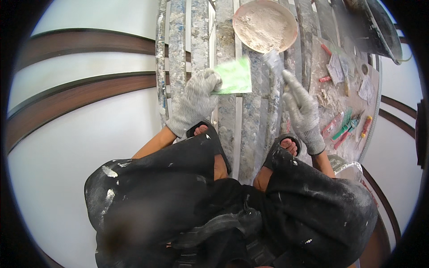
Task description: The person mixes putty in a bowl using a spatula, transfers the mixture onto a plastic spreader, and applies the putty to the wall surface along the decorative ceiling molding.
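My left hand, in a grey knit glove, pinches the edge of a flat green square plate smeared with pale powder or paste. My right hand, gloved alike, grips a putty knife, its index finger stretched along the tool. The knife's handle is hidden by the hand. Its greyish blade is blurred and points at the near rim of a round basin. Off-white powder fills most of this basin. The green plate is held apart from the basin, left of the blade.
Splattered slats form the platform under my sandaled feet. On the right, a board carries scrapers, green-handled pliers and a screwdriver. A dark bucket stands at the far right; a whitish container sits beside my right knee.
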A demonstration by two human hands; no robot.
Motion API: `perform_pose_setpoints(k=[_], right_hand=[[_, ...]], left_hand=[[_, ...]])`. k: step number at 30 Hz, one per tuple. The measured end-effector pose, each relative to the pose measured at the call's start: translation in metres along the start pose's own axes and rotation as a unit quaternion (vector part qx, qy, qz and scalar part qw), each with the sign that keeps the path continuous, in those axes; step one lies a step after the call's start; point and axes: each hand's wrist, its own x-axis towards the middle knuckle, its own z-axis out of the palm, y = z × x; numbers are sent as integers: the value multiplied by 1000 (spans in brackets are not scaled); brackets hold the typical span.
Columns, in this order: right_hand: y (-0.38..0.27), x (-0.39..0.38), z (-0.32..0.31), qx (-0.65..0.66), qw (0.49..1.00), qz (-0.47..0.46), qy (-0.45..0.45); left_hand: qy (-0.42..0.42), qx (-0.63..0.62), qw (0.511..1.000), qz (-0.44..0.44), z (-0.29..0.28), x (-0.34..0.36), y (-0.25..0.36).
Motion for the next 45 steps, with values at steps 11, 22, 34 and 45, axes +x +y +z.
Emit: perform_pose_setpoints(k=[11,22,34,45], right_hand=[[8,-31,24,-86,957,-112,-252],[18,-19,25,-49,958,-89,-269],[56,-13,13,-126,972,-35,-194],[-6,-21,26,214,942,186,-181]], left_hand=[[-29,62,989,129,20,-46,-27],[-48,-35,984,171,16,-52,-39],[83,-132,951,267,8,-54,-14],[3,-625,701,-342,6,-18,1]])
